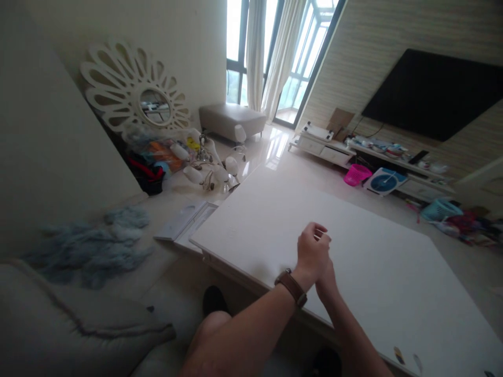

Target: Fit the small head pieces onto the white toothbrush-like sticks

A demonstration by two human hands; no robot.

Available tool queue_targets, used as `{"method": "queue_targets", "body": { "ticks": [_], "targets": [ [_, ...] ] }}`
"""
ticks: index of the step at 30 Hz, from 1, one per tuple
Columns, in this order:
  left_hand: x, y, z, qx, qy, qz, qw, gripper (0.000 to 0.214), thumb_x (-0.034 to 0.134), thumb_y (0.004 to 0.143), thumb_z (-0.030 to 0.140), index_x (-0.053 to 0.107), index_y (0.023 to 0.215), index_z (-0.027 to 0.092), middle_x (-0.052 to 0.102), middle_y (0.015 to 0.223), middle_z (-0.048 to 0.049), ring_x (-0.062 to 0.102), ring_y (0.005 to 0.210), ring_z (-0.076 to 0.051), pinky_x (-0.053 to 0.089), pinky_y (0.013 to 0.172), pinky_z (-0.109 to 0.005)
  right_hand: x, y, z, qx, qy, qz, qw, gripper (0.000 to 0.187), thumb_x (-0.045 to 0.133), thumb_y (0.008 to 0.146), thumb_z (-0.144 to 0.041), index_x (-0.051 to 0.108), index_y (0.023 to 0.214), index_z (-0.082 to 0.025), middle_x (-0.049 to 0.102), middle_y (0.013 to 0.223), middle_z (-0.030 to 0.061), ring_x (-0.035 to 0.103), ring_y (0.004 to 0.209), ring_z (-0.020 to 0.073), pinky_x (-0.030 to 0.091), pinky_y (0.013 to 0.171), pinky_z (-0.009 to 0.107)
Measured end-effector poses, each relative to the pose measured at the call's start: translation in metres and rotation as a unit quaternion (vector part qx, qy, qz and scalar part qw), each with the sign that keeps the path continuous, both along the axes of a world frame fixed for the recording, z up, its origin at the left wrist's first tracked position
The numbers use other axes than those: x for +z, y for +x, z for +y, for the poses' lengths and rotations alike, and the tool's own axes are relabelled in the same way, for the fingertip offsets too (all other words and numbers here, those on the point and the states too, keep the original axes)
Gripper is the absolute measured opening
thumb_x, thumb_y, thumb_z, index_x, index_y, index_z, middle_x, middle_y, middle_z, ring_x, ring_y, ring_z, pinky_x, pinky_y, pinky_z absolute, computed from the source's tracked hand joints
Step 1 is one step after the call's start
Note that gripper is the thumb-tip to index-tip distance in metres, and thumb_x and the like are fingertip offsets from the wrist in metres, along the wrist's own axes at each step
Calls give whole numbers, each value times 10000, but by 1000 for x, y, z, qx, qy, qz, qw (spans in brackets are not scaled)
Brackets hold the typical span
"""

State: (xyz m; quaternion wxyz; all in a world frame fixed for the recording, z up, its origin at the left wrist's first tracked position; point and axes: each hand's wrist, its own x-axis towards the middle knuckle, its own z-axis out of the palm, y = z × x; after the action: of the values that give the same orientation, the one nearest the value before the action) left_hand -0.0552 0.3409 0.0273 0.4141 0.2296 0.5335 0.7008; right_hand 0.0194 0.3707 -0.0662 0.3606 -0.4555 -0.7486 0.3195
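My two hands meet above the white table top (393, 272), near its front edge. My left hand (312, 252), with a brown watch (291, 287) on its wrist, lies over my right hand and has its fingers curled in. Whether those fingers hold anything is hidden. Only the back of my right hand (327, 283) shows below the left one; its fingers are covered. Both hands hover just above or rest on the bare white surface.
A grey sofa arm (58, 319) sits at the lower left, with a blue fluffy rug (90, 246) beyond. A chandelier (208, 162) lies on the floor by a flower-framed mirror (137, 94). Right: low cabinet (334, 149), pink basket (357, 174), wall TV (432, 94).
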Motion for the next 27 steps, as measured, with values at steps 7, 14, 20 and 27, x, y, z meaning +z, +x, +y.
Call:
{"method": "queue_targets", "body": {
  "ticks": [7, 14, 20, 27],
  "targets": [
    [-21, 9, -1, -73, -118, -130, 982, 84, 542, 790, 190, 564, 863, 155, 601, 828, -48, 564, 711, -150, 432, 632, -266, 27, 41, -10, -48, -175, 332, 926, 355, 820, 682, -432, 589, 835, -210, 624, 743, 10, 598, 633, 145, 473, 530, 229],
    [-22, 12, 6, -171, -82, -264, 946, 118, 570, 795, 234, 563, 710, 153, 535, 623, 9, 499, 578, -105, 404, 550, -211, 49, 34, -14, 14, -75, 228, 971, 231, 661, 877, -424, 585, 878, -206, 632, 848, 20, 608, 711, 156, 503, 622, 266],
    [-30, 13, 15, -231, -99, -267, 930, 90, 606, 788, 242, 626, 789, 154, 592, 657, -4, 573, 645, -126, 458, 580, -209, 59, 44, -5, 35, -52, 203, 977, 164, 628, 899, -367, 591, 873, -209, 607, 796, 1, 587, 686, 144, 469, 599, 244],
    [-35, 31, 16, -241, -67, -258, 933, 95, 589, 816, 201, 655, 863, 151, 640, 727, -28, 603, 678, -132, 476, 600, -210, 67, 61, -6, 49, -54, 215, 974, 166, 644, 891, -370, 622, 884, -206, 650, 813, 7, 615, 732, 157, 493, 657, 263]
  ]
}}
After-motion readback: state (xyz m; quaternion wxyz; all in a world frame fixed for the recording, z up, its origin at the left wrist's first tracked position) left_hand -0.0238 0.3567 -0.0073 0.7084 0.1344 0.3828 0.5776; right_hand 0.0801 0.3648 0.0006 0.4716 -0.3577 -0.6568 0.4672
